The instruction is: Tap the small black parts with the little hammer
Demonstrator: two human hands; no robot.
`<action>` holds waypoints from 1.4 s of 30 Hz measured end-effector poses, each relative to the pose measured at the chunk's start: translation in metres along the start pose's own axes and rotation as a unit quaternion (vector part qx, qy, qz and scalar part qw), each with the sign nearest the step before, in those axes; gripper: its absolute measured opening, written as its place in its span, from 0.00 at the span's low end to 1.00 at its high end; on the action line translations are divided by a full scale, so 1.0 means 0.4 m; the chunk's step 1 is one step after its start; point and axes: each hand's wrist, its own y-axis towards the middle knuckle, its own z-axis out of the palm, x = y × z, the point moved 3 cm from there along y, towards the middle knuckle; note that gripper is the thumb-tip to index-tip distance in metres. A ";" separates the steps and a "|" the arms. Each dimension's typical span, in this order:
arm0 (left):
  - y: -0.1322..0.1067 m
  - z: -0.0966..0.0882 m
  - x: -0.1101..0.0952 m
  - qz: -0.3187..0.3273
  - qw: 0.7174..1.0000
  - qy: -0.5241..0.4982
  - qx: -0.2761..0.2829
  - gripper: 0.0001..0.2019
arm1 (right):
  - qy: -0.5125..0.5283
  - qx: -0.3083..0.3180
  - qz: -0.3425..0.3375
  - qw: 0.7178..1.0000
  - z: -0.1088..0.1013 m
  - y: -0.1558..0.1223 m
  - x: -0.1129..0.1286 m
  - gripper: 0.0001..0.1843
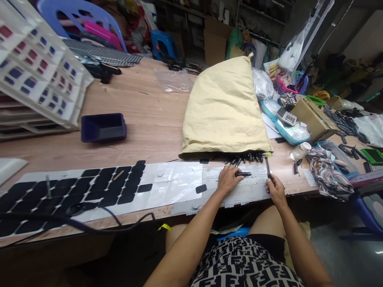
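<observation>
My left hand (pixel 229 178) rests low over a white worn board (pixel 254 186) at the table's near edge. Its fingers are closed on slim black pieces (pixel 245 174) that stick out to the right. To the right, my right hand (pixel 275 189) grips a thin knife-like tool (pixel 267 166) with a flat grey blade pointing away from me; its exact kind is unclear. Just beyond both hands, several small black parts (pixel 239 159) spill from under the edge of a big pale-yellow sack (pixel 224 103) lying on the table.
Left of the board lies a white sheet with black rounded patches (pixel 104 183). A dark blue bin (pixel 103 127) and a white crate (pixel 38 67) stand farther left. At the right are a clear jar (pixel 300 151), a patterned cloth (pixel 326 173), blue baskets (pixel 336 157) and a cardboard box (pixel 314 119).
</observation>
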 end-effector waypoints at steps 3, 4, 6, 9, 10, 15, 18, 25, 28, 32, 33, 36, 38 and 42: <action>-0.001 0.001 0.004 0.014 1.000 0.001 0.003 0.06 | 0.106 -0.009 0.046 0.993 -0.010 0.036 -0.027 0.25; 0.000 0.000 0.006 0.021 1.000 -0.001 0.004 0.06 | 0.125 -0.007 0.049 0.991 -0.011 0.040 -0.030 0.25; 0.002 -0.002 0.009 0.034 0.999 -0.011 0.005 0.06 | 0.144 -0.001 0.050 0.988 -0.012 0.041 -0.030 0.25; -0.020 -0.011 0.008 0.058 0.998 -0.039 0.005 0.07 | 0.152 0.006 0.052 0.987 -0.012 0.036 -0.027 0.25; -0.040 -0.014 0.005 0.074 0.996 -0.047 0.001 0.07 | 0.155 0.007 0.051 0.987 -0.012 0.035 -0.027 0.25; -0.229 -0.024 -0.022 0.203 0.979 -0.003 -0.022 0.08 | 0.175 -0.004 0.044 0.984 -0.015 0.036 -0.035 0.24; -0.332 -0.007 -0.019 0.249 0.967 0.060 0.005 0.06 | 0.178 -0.006 0.043 0.983 -0.013 0.038 -0.039 0.24; -0.390 0.047 0.033 0.204 0.959 0.198 0.002 0.19 | 0.165 -0.007 0.044 0.985 -0.012 0.035 -0.030 0.24; -0.391 0.033 0.014 0.185 0.967 0.175 -0.004 0.16 | 0.158 -0.006 0.045 0.986 -0.013 0.035 -0.030 0.24; -0.302 -0.038 -0.022 0.130 0.983 0.115 -0.067 0.10 | 0.156 0.000 0.040 0.987 -0.013 0.036 -0.030 0.24; -0.258 -0.057 -0.026 0.105 0.985 0.105 -0.087 0.11 | 0.156 0.001 0.039 0.987 -0.013 0.036 -0.029 0.24; -0.107 -0.092 -0.028 0.027 0.987 0.097 -0.123 0.14 | 0.159 -0.003 0.038 0.986 -0.013 0.037 -0.029 0.24; -0.017 -0.093 -0.030 0.000 0.985 0.125 -0.121 0.14 | 0.160 -0.007 0.039 0.986 -0.013 0.037 -0.030 0.25; 0.071 -0.066 -0.032 -0.021 0.976 0.205 -0.073 0.12 | 0.162 -0.010 0.040 0.986 -0.013 0.037 -0.034 0.25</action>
